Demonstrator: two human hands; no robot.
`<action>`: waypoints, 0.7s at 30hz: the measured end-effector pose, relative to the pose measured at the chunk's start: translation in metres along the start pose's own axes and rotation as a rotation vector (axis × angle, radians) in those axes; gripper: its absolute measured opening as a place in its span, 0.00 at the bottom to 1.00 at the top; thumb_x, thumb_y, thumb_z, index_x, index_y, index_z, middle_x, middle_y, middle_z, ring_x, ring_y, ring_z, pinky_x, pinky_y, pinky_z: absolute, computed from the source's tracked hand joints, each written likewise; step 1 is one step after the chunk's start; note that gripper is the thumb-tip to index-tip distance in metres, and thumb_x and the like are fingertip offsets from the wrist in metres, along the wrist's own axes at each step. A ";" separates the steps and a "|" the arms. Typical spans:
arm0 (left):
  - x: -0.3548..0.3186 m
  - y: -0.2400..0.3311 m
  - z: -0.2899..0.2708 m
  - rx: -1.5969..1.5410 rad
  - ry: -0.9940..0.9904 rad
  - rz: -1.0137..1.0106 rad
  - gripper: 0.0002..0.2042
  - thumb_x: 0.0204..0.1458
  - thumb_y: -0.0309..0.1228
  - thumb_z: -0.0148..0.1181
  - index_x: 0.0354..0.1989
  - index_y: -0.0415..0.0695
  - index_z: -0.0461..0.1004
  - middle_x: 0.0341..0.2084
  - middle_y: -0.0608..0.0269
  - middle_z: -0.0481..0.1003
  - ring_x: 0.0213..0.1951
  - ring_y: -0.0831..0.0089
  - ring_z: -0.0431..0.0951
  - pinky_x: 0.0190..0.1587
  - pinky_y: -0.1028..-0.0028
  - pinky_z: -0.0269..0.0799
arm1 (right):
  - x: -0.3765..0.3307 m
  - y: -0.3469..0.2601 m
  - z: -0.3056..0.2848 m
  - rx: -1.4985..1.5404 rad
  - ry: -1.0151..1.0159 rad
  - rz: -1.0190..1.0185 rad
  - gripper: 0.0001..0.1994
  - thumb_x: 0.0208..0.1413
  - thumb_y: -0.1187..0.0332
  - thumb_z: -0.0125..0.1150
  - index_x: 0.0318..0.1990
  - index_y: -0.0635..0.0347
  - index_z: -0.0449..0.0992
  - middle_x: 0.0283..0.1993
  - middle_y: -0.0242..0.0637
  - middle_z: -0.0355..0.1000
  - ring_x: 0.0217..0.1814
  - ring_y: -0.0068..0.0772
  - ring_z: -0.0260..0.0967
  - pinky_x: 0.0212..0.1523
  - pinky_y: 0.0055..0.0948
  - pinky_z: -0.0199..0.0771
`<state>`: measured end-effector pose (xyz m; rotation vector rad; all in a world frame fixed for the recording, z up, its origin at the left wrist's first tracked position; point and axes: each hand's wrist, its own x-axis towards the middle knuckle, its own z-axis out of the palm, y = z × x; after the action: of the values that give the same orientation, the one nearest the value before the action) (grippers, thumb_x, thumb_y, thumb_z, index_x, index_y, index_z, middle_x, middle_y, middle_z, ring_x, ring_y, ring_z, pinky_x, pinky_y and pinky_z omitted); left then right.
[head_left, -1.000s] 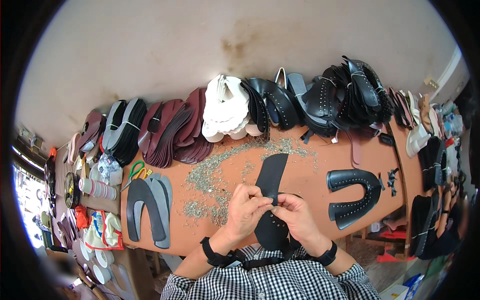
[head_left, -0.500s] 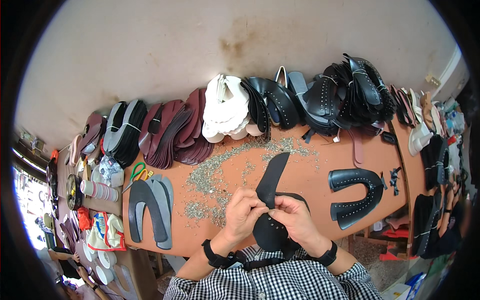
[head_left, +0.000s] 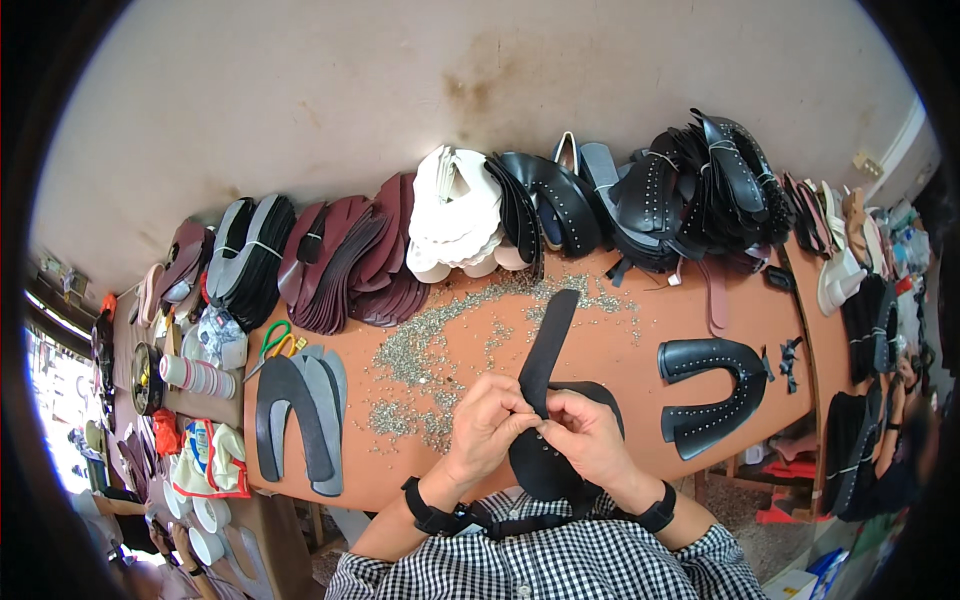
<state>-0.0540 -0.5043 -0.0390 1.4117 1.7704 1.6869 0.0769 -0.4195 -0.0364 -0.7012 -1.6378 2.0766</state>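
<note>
Both my hands are close together over the table's front edge, working on a curved black shoe upper point(head_left: 551, 345). One long arm of it stands up away from me, and the rest hangs below my fingers. My left hand point(head_left: 485, 425) is closed, thumb and forefinger pinching the upper's edge. Against those fingertips, my right hand point(head_left: 585, 437) pinches the same spot. Anything tiny between the fingertips is hidden. Small silver studs point(head_left: 410, 355) lie scattered on the brown table point(head_left: 640, 385) just beyond my hands.
A studded black upper point(head_left: 750, 370) lies at the right, and grey and black uppers point(head_left: 330, 480) at the left beside green-and-yellow-handled scissors point(head_left: 275, 342). Along the wall stand stacks of maroon uppers point(head_left: 335, 275), white uppers point(head_left: 450, 205) and black uppers point(head_left: 650, 200). Another person's arm point(head_left: 890, 425) shows far right.
The black upper has turned slightly in my hands, its long arm now more upright. Both hands keep their pinch at nearly the same place.
</note>
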 end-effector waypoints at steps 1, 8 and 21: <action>0.000 0.000 0.001 -0.001 0.001 0.001 0.08 0.38 0.25 0.65 0.23 0.41 0.71 0.26 0.64 0.66 0.28 0.75 0.66 0.29 0.79 0.62 | -0.001 0.000 0.000 -0.059 0.003 -0.024 0.05 0.48 0.77 0.57 0.33 0.67 0.70 0.28 0.27 0.63 0.27 0.13 0.60 0.26 0.14 0.61; -0.002 -0.007 0.010 -0.185 0.012 -0.148 0.07 0.38 0.20 0.63 0.24 0.39 0.69 0.27 0.64 0.67 0.31 0.75 0.68 0.34 0.78 0.65 | -0.001 -0.001 0.003 -0.139 0.087 -0.058 0.04 0.47 0.78 0.57 0.30 0.67 0.68 0.26 0.29 0.62 0.26 0.14 0.60 0.26 0.15 0.62; 0.005 -0.004 0.001 -0.760 0.007 -0.612 0.27 0.40 0.17 0.61 0.50 0.35 0.57 0.34 0.59 0.72 0.36 0.75 0.74 0.41 0.77 0.70 | 0.003 -0.008 0.007 -0.522 0.048 -0.168 0.06 0.47 0.75 0.58 0.32 0.67 0.70 0.27 0.34 0.69 0.26 0.20 0.67 0.28 0.20 0.67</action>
<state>-0.0571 -0.4995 -0.0407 0.4718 1.1580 1.7051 0.0704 -0.4216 -0.0273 -0.7316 -2.1529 1.5103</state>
